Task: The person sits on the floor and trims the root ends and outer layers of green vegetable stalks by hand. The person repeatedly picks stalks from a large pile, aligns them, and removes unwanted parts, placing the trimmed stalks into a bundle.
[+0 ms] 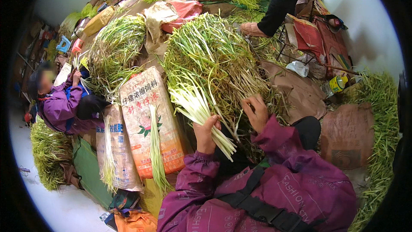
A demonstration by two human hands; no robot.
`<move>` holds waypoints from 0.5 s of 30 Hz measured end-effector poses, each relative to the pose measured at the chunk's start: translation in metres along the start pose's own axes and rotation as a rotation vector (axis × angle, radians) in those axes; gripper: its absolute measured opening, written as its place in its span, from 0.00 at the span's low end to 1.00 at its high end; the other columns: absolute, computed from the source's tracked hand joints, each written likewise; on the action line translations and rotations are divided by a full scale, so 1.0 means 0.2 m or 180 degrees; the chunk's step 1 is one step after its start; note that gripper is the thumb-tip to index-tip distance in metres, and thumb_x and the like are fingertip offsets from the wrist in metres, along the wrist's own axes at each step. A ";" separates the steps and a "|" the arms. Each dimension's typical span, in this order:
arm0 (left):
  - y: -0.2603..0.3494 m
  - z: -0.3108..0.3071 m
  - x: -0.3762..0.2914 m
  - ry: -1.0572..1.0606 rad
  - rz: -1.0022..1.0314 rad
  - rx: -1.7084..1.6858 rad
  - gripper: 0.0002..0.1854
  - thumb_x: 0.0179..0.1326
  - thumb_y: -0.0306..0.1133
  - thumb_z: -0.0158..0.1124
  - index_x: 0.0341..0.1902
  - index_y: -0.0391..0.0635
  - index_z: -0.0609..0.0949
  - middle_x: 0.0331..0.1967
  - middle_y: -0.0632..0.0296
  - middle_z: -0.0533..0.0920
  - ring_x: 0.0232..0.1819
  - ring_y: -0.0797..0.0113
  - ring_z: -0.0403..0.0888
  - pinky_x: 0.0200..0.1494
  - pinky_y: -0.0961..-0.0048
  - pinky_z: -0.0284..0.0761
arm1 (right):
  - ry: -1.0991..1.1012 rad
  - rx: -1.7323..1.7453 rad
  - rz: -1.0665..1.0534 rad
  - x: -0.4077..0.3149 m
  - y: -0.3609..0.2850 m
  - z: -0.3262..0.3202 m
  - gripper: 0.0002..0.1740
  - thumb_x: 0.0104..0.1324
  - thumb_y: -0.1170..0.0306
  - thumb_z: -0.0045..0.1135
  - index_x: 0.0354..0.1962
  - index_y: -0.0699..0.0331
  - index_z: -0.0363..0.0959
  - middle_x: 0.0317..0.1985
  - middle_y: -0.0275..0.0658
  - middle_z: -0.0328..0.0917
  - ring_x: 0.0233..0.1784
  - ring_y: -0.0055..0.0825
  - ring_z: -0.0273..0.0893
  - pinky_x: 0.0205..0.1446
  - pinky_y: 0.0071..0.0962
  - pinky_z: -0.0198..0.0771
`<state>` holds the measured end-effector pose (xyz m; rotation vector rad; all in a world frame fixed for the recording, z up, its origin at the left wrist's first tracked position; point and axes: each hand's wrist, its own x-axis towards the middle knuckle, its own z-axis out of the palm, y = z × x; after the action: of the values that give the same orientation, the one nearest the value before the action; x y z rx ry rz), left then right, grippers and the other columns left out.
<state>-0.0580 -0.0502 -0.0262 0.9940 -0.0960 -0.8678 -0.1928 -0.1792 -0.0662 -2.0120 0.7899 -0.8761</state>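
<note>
My left hand (206, 135) is closed around a bunch of pale green-white leafy stalks (193, 104), which look like blanched garlic shoots. Their cut white ends stick out below my fist. To its right, my right hand (256, 112) is at the near side of a large heap of untrimmed stalks (212, 51), its fingers bent. Whether those fingers pinch a stalk cannot be told. A loose stalk with a whitish base (236, 130) lies between the two hands. Left of them, a small bundle of cleaned stalks (156, 151) rests on a printed woven sack (146, 100).
A seated person (64, 103) at left holds stalks beside another heap (117, 48). Someone stands at upper right, a slippered foot (254, 29) by my heap. A bottle (336, 84), a white plastic bag (297, 67) and a brown sack (347, 132) lie at right, near leaf trimmings (378, 129).
</note>
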 end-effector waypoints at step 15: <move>-0.01 -0.04 -0.05 -0.0073 0.0014 0.0360 0.07 0.49 0.21 0.60 0.33 0.36 0.75 0.22 0.58 0.78 0.17 0.73 0.72 0.21 0.79 0.68 | 0.1451 0.4597 0.2497 0.28 0.22 -0.17 0.13 0.54 0.68 0.55 0.37 0.63 0.69 0.32 0.36 0.74 0.33 0.27 0.70 0.40 0.27 0.68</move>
<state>-0.0628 -0.0384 -0.0302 1.0891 -0.1683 -0.8773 -0.1972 -0.2580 -0.0698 -0.1986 0.7206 -0.9555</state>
